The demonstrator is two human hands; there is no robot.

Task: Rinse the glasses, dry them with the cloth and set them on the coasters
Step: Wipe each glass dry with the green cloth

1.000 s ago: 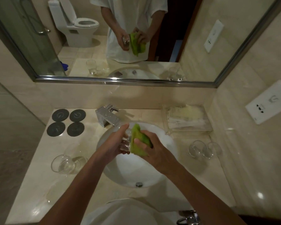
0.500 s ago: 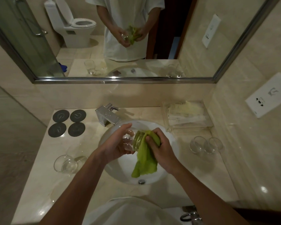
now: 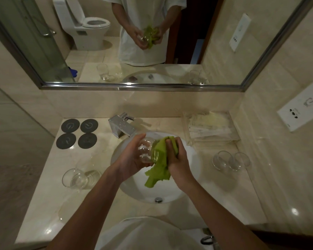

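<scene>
Hands met over the white basin (image 3: 186,186). The left hand (image 3: 132,157) gripped a clear glass (image 3: 146,150) lying sideways, fingers curled round its base end, its mouth facing the right hand (image 3: 177,159). The right hand's fingers pinched a green cloth (image 3: 161,159) bunched against the glass's mouth (part seemed tucked inside), with the loose end hanging below both hands. Beyond the left fingers stood a chrome tap (image 3: 122,126), and farther left of them four dark round coasters (image 3: 79,133) lay in a square on the marble desk (image 3: 43,204), none bearing a glass. Two glasses (image 3: 79,178) sat on the desk left of the left wrist, touching. Two more glasses (image 3: 230,160) stood right of the right hand, side by side.
</scene>
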